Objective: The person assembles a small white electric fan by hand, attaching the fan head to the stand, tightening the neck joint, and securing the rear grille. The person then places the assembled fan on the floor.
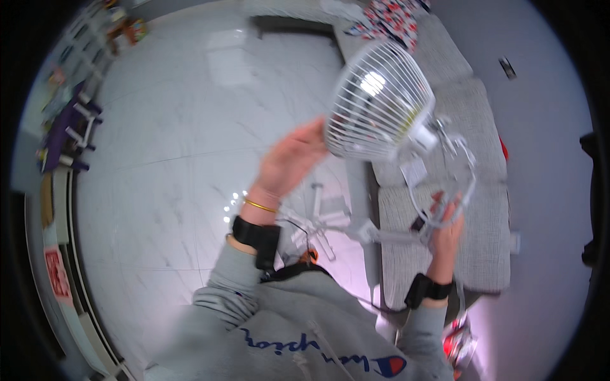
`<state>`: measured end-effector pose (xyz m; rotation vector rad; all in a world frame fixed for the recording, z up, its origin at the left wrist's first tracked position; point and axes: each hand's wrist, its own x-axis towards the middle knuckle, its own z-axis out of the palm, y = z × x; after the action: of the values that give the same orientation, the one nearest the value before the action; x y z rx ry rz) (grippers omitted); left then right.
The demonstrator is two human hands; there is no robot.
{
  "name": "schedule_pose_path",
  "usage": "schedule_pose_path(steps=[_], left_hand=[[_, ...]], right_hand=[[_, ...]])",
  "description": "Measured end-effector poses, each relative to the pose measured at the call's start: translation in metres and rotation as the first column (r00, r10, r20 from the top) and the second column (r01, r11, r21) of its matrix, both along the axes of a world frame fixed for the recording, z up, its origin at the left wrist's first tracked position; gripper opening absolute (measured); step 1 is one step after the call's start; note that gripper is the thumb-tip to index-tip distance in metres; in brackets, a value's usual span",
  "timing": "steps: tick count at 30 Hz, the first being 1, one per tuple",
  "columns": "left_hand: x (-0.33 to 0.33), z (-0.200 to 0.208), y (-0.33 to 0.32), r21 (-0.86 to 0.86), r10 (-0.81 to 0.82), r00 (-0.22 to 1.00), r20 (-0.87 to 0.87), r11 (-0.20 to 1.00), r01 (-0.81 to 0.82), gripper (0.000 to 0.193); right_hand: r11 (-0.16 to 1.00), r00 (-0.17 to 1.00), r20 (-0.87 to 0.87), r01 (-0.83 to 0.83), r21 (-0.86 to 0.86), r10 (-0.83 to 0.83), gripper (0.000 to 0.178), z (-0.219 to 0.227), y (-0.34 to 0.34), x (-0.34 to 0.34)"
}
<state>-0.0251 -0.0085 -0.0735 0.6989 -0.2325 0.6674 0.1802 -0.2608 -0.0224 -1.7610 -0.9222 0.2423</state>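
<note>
A lamp head (381, 108) with a domed white wire guard hangs tilted in front of me, its shiny reflector showing through the bars. My left hand (295, 155) grips the guard's left edge, its fingertips partly hidden behind it. White joints and a looped white cable (471, 178) link the head to a pale stand arm (397, 236). Around the upper end of that arm, my right hand (448, 222) is closed, with a small dark part beside its fingers. The stand's spread-legged base (324, 222) rests on the floor below. A small white tag (414, 170) dangles under the head.
A grey sofa (445, 254) runs along the right wall, with a patterned cloth (391, 22) at its far end. Pale glossy tiles (152, 203) cover the floor. At the left stand a purple stool (67, 136) and a low cabinet (76, 286).
</note>
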Motion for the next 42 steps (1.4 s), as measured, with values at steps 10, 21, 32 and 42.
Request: schedule_pose_path(steps=[10, 21, 32, 42], left_hand=[[-0.023, -0.058, 0.048, -0.248, -0.155, 0.956, -0.25, 0.964, 0.092, 0.052], [-0.077, -0.142, 0.062, 0.08, -0.008, 0.235, -0.972, 0.928, 0.364, 0.027], [-0.302, -0.209, 0.083, -0.059, -0.06, -0.01, -0.998, 0.998, -0.021, 0.025], [-0.257, -0.191, 0.101, 0.278, 0.181, 0.228, -0.957, 0.801, 0.531, 0.013]], right_hand=[[0.864, 0.867, -0.045, 0.486, -0.133, -0.496, 0.043, -0.021, -0.058, -0.007], [0.773, 0.757, -0.163, 0.605, -0.19, -0.633, 0.039, -0.076, -0.126, -0.123], [0.764, 0.705, -0.298, 0.574, -0.293, -0.644, 0.049, -0.123, -0.129, -0.236], [0.612, 0.275, -0.568, 0.544, -0.573, -0.776, 0.016, -0.244, -0.188, -0.5]])
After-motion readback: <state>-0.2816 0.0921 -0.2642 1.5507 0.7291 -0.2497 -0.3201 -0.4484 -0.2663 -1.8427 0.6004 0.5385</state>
